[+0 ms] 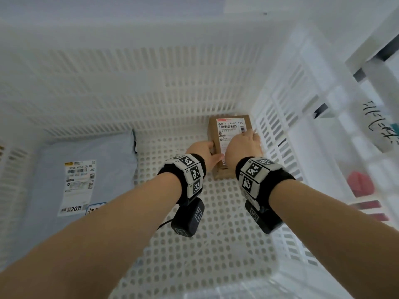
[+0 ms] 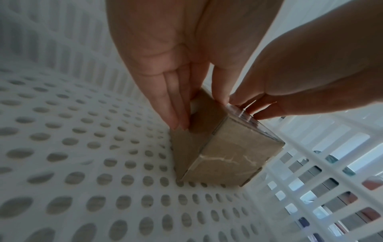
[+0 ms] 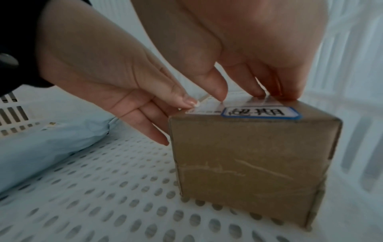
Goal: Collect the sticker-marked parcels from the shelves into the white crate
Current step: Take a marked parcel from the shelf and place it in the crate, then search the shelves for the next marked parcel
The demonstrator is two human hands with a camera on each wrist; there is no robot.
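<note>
Both hands are down inside the white crate (image 1: 151,83), setting a taped cardboard box (image 1: 232,145) on the perforated floor in the far right corner, close to the slotted wall. Left hand (image 1: 204,153) has straight fingers flat along the box's left side and thumb on top. Right hand (image 1: 246,145) rests curled fingertips on the labelled top. Looks like steadying and squaring it rather than carrying: the box's base is already on the floor. Blue-bordered sticker (image 3: 261,113) sits at the near top edge, so it's a marked parcel. A pale blue mailer bag (image 1: 86,180) with a shipping label lies flat on the crate's left side, well apart. Probably packing to the corner to save room.
</note>
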